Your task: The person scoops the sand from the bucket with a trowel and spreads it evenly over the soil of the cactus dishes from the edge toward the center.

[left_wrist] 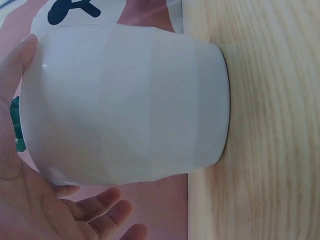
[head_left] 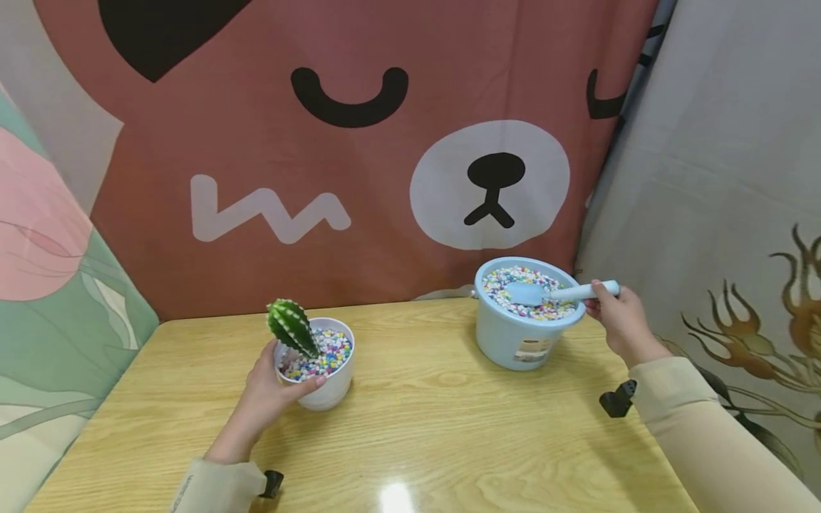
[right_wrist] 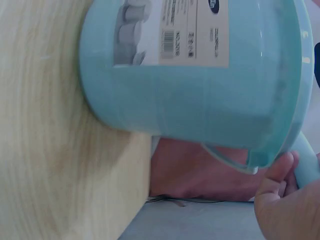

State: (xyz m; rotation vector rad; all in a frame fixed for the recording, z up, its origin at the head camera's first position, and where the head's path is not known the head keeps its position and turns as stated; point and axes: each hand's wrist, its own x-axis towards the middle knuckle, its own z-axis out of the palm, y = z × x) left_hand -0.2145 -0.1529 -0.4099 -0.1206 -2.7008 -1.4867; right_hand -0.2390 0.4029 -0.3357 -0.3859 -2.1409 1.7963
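Note:
A white flower pot (head_left: 326, 396) stands on the table, filled with colourful pebbles (head_left: 333, 349) and a green cactus (head_left: 293, 328) that leans left. My left hand (head_left: 272, 388) grips the pot at its rim, thumb on the near side. In the left wrist view the smooth pot wall (left_wrist: 125, 105) fills the middle, its base on the wood. My right hand (head_left: 617, 313) holds the handle of a light blue shovel (head_left: 526, 293), whose blade lies over the pebbles in a blue bucket (head_left: 507, 340). In the right wrist view my thumb is right at the bucket's rim.
The wooden table (head_left: 410, 399) ends at a hanging cloth (head_left: 359, 271) with a bear face. A pale curtain (head_left: 712, 178) hangs on the right. The bucket bears a printed label (right_wrist: 172, 32) and has a handle (right_wrist: 227, 159) hanging at its side.

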